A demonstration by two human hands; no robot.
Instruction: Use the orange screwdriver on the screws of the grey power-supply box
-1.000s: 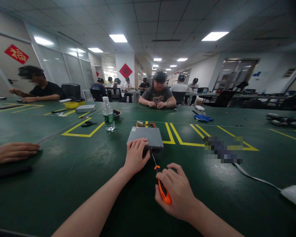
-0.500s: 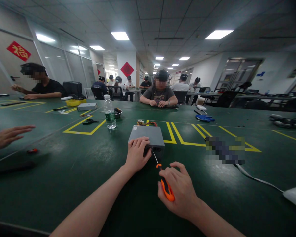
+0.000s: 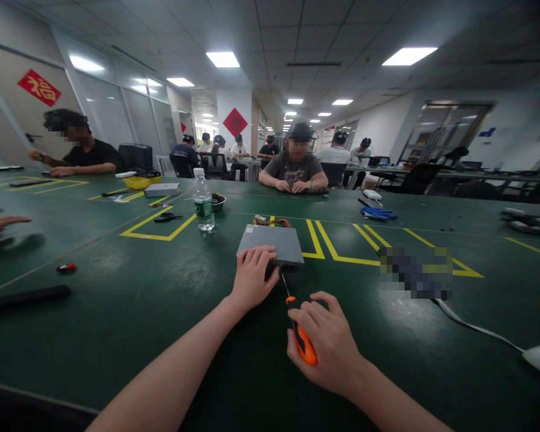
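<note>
Inspector: State of the left hand?
Recorder: The left hand [image 3: 253,277] clasps the near left corner of a grey metal box [image 3: 274,239], fingers over the top face, thumb down at the near end.
Inspector: And the right?
Recorder: The right hand [image 3: 327,339] grips a screwdriver [image 3: 306,347] by its orange-and-black handle. The shaft points up to the box's near end, just right of the left thumb; I cannot tell whether the tip is seated.
Inspector: Position of the box?
Recorder: Flat on the green counter [image 3: 162,324], under the left hand and beyond the right. Coloured wires [image 3: 274,222] lie at its far side.
Inspector: Surrounding items?
Recorder: A water bottle [image 3: 204,207] stands upright beyond the left hand and to its left. A black bar [image 3: 31,297] and a small red object [image 3: 66,268] lie well left of that hand. A co-worker's hand [image 3: 0,225] shows farther out, beyond both.
</note>
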